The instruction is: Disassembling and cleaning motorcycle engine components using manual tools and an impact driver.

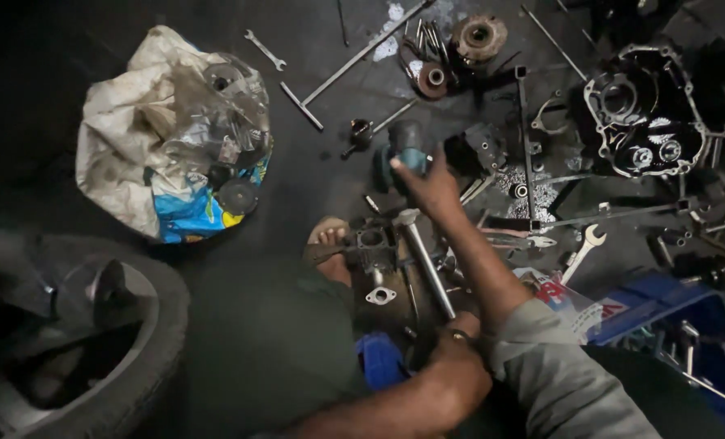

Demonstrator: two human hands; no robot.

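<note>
My right hand (pixel 431 189) reaches forward over the dark floor and grips the rear of a teal power tool (pixel 407 145) that lies there. My left hand (pixel 460 345) is low in the view, closed around the lower end of a steel-handled hammer (pixel 427 264). The hammer's head points away from me, next to a small finned engine cylinder (pixel 374 241). My sandalled foot (pixel 330 242) rests just left of that cylinder. A small metal flange (pixel 380 296) lies below it.
A grimy engine case (pixel 643 122) sits at the far right among rods, sockets and spanners (pixel 582 248). At the left are a sack of parts (pixel 175 130) and a tyre (pixel 94 341). A blue toolbox (pixel 687 325) stands at the lower right.
</note>
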